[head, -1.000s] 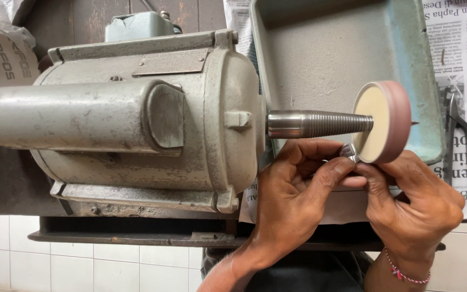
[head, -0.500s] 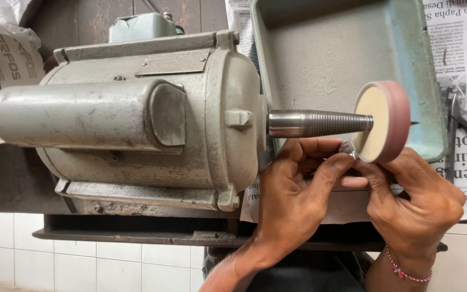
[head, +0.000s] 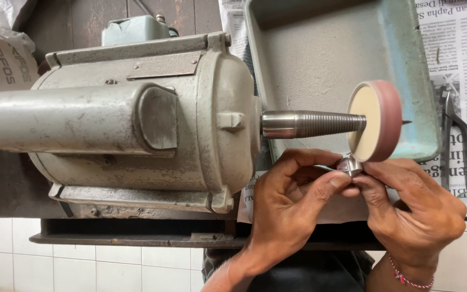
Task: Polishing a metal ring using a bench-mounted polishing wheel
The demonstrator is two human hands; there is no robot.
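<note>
Newspaper covers the counter (head: 460, 59) behind a grey motor (head: 136, 124). Left hand (head: 293, 205) and right hand (head: 412, 205) together pinch a small metal piece (head: 348, 165) against the pink polishing wheel (head: 377, 120).

Dark wooden bench top (head: 6, 184), newspaper sheets (head: 460, 43) spread over its right side. White tiled wall (head: 82, 259) below the bench edge. Even, soft light.
</note>
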